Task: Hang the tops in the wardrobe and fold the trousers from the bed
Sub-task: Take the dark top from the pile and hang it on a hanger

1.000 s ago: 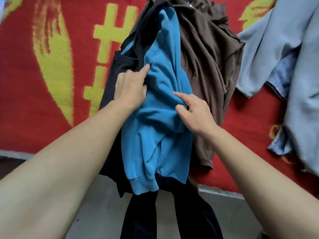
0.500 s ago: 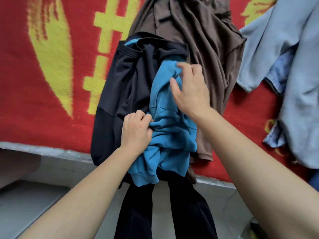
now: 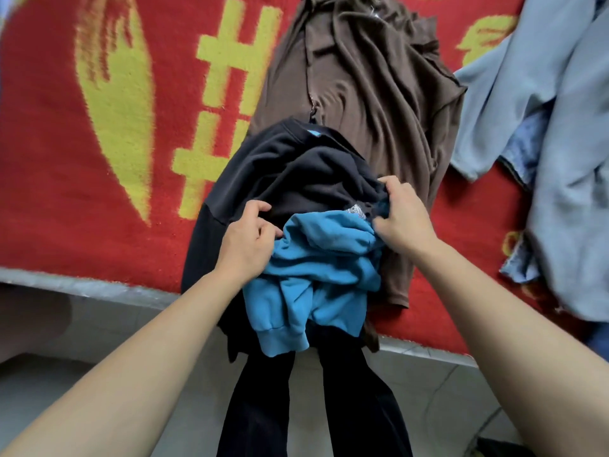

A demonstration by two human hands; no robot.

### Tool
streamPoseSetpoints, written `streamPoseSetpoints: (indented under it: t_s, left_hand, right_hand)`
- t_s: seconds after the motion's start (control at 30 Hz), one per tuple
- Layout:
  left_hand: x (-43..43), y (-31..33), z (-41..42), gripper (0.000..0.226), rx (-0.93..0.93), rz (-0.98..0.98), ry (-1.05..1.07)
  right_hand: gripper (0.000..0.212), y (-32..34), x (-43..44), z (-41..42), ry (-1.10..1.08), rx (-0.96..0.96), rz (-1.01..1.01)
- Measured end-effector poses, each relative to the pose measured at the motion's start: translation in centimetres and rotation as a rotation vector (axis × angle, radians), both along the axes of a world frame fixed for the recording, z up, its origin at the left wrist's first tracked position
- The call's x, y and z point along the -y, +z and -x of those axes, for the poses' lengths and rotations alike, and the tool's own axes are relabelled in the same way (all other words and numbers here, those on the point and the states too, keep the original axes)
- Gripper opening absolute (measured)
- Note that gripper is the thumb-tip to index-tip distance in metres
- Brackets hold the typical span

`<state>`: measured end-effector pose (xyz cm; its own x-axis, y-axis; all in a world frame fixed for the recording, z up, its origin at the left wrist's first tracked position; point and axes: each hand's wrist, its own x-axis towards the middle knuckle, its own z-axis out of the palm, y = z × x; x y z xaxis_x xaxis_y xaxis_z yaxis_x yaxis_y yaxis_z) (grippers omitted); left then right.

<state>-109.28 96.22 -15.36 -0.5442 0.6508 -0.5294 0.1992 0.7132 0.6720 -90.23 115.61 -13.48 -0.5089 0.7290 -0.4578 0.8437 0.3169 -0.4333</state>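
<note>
Red blanket; top lengthwise, collar away

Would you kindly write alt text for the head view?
The left hand and right hand grip a bunched black-and-blue top on a red-and-yellow blanket. A brown top lies beyond it, pale blue clothes to the right.

Blue-black sweatshirt soft matt fleece; red blanket coarse, fuzzy pile.
</note>
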Motion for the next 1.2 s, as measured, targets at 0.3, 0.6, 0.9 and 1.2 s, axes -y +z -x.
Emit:
streamPoseSetpoints:
  t_s: [0.3,0.6,0.9,1.2]
  left_hand:
    - [-0.4,3.4,-0.8,0.025,-0.002,-0.031,0.24]
    - [-1.5,12.8,1.5,0.054,0.077,0.048,0.221]
    - [-1.2,21.3,-3.6,0.124,0.619,0.195,0.364]
    - [0.7,29.3,-4.8,0.029,0.58,0.056,0.497]
  right_hand:
    - [0.04,4.0,9.2,-4.6,0.357,-0.258,-0.385]
    - [0.025,16.1,14.8,-4.9,0.377,-0.35,-0.508]
    - [0.032,29.8,16.1,-7.7,0.383,-0.498,-0.684]
    - [0.077,35.0,12.8,-11.3,0.17,-0.261,-0.489]
